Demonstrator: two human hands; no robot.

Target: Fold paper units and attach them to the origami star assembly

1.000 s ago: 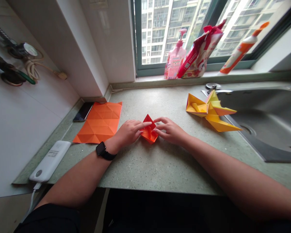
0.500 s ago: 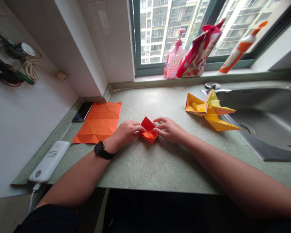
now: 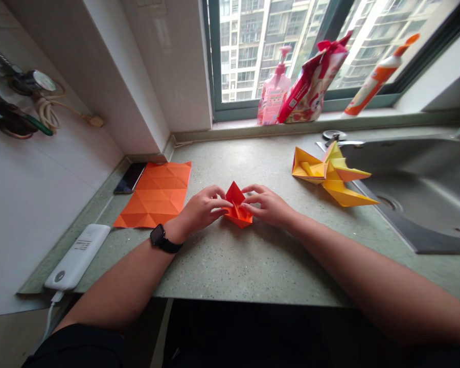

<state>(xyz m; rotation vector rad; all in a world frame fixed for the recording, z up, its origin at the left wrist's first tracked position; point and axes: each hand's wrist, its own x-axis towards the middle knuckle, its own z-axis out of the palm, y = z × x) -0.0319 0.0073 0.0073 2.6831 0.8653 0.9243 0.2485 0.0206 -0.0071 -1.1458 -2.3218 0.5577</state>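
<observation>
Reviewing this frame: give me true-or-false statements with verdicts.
The left hand wears a black wristwatch. True.
The left hand and right hand hold a small red-orange folded paper piece between their fingertips. True.
A creased orange paper sheet lies in the stainless steel sink. False: it lies on the speckled green countertop.
A white power bank stands on the windowsill. False: it lies on the countertop.
The right hand holds a yellow folded paper model. False: it lies beside the sink.

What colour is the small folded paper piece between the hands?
The folded paper piece is red-orange, best seen in the head view.
</observation>
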